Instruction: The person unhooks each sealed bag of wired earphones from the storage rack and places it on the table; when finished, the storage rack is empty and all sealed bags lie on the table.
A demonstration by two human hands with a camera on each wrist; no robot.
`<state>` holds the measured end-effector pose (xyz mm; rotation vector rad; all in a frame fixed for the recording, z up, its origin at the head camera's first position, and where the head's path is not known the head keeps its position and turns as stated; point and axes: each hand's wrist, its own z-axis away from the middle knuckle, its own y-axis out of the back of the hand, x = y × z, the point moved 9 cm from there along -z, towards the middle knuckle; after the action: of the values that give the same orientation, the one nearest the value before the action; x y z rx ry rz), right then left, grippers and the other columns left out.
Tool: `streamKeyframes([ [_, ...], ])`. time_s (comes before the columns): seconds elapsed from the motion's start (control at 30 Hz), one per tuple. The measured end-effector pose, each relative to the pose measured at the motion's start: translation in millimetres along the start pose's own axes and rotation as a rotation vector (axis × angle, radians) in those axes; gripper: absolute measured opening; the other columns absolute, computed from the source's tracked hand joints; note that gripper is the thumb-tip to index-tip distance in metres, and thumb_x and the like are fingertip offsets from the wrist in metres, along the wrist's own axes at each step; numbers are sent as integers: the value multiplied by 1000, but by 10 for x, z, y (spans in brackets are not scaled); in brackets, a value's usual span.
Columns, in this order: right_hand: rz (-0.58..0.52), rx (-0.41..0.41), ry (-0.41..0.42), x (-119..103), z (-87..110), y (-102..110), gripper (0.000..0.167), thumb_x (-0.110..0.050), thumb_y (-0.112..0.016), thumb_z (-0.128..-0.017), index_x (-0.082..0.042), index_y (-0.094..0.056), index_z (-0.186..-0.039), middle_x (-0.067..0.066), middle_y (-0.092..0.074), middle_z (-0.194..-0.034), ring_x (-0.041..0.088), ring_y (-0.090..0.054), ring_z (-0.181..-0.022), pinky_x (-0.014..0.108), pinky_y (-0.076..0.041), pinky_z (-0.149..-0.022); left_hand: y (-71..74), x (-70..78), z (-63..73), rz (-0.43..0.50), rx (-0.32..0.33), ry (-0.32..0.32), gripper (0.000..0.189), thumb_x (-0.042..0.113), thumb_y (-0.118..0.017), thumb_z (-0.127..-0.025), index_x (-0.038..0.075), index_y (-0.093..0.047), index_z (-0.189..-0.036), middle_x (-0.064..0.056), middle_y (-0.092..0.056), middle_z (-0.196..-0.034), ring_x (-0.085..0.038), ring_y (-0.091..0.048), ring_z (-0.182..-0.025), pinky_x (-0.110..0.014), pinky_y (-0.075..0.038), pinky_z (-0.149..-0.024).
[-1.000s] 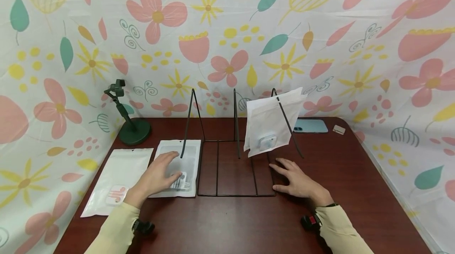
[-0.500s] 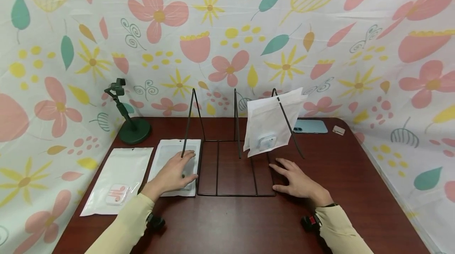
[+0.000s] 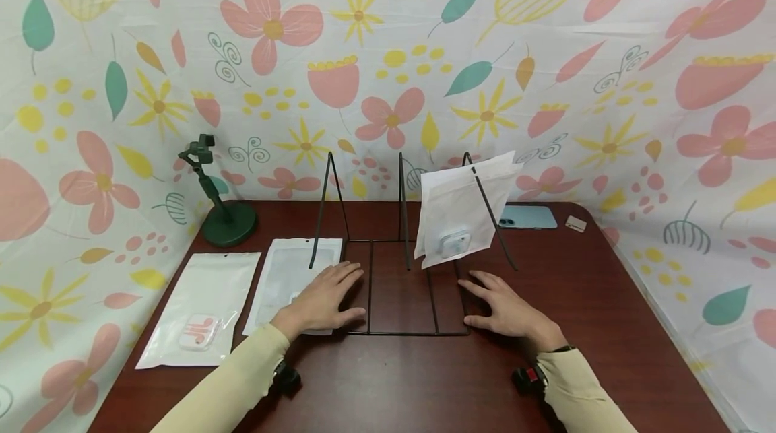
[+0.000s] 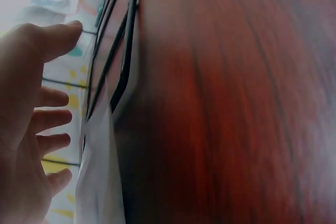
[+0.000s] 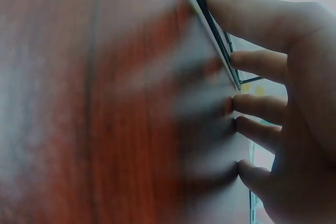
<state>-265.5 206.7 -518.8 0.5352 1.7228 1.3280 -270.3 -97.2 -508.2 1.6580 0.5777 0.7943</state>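
A black wire rack (image 3: 403, 334) with three upright wire dividers stands on the table. Two white pouches (image 3: 475, 207) lean in its right divider, the front one showing a small bluish patch. My left hand (image 3: 322, 298) hovers over the rack's left edge, fingers spread, holding nothing; it partly hides a pouch with a clear front (image 3: 297, 261). In the left wrist view, that hand (image 4: 21, 98) is apart from the rack wires (image 4: 125, 61). My right hand (image 3: 509, 305) rests at the rack's right edge, thumb and fingertips against the wire and table.
Another white pouch (image 3: 209, 291) with a pink-marked square lies flat at the far left. Behind it stands a dark green stand (image 3: 227, 224). A light blue phone (image 3: 527, 216) and a small pale card-like piece (image 3: 576, 223) lie at the back right, before the patterned cloth (image 3: 394, 36).
My left hand has moved right, from over the clear-fronted pouch to the rack's left edge. The right hand, rack and leaning pouches have stayed in place.
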Motion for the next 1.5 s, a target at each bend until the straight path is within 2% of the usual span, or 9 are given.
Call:
streamKeyframes([
  [0.13, -13, -4, -4, 2, 5, -4, 72, -45, -72, -85, -12, -48, -145, 23, -36, -151, 44, -34, -137, 63, -36, -102, -111, 61, -43, -34, -90, 7, 82, 62, -51, -92, 8, -34, -152, -9, -30, -158, -32, -24, -147, -52, -22, -118],
  [0.27, -11, 0, 5, -5, 5, 1, 72, -45, -72, -85, -12, -48, -144, 23, -37, -150, 43, -35, -136, 62, -37, -102, -160, 106, -60, -50, -134, 9, 84, 64, -51, -91, 9, -33, -152, -9, -29, -159, -30, -22, -148, -53, -22, -118],
  [0.53, -2, 13, 20, -11, 7, 32, 71, -46, -71, -86, -11, -50, -143, 24, -39, -148, 45, -36, -134, 62, -39, -99, -256, 121, -101, -100, -169, 24, 88, 70, -48, -89, 11, -32, -153, -6, -28, -160, -26, -21, -149, -51, -21, -119],
  [0.7, -29, 37, -28, 67, 0, 94, 64, -42, -71, -87, -11, -53, -140, 21, -44, -146, 42, -41, -133, 60, -41, -99, -251, 126, -118, -94, -163, 26, 88, 71, -48, -88, 12, -33, -153, -6, -29, -159, -26, -24, -148, -50, -21, -119],
  [0.8, -52, 95, -39, 107, 1, 196, 56, -35, -72, -88, -9, -56, -136, 19, -50, -141, 38, -48, -130, 57, -44, -99, -250, 118, -120, -89, -163, 30, 89, 71, -49, -88, 12, -33, -153, -6, -29, -159, -26, -25, -148, -50, -21, -119],
  [0.9, -52, 176, -8, 94, 20, 333, 50, -28, -73, -88, -8, -59, -132, 17, -56, -135, 35, -54, -124, 54, -47, -96, -254, 109, -114, -92, -164, 31, 89, 71, -49, -87, 12, -34, -152, -6, -30, -159, -27, -26, -147, -49, -22, -119],
  [1.03, -38, 293, 23, 63, 73, 523, 44, -21, -75, -86, -9, -62, -127, 12, -63, -127, 31, -62, -114, 51, -52, -89, -252, 113, -109, -93, -159, 23, 89, 71, -50, -87, 12, -35, -152, -7, -31, -158, -28, -27, -146, -50, -24, -118],
  [1.2, -70, 427, 12, 69, 135, 725, 39, -15, -76, -85, -9, -65, -122, 8, -68, -116, 28, -67, -101, 48, -54, -80, -235, 127, -115, -92, -145, 14, 89, 71, -52, -86, 11, -37, -151, -7, -33, -157, -29, -29, -145, -51, -26, -117],
  [1.5, -133, 667, 33, 109, 184, 1007, 39, -3, -78, -80, -9, -68, -117, 5, -70, -99, 16, -67, -88, 14, -50, -72, -251, 109, -105, -95, -162, 32, 90, 72, -50, -86, 13, -34, -152, -6, -32, -158, -28, -28, -146, -50, -25, -117],
])
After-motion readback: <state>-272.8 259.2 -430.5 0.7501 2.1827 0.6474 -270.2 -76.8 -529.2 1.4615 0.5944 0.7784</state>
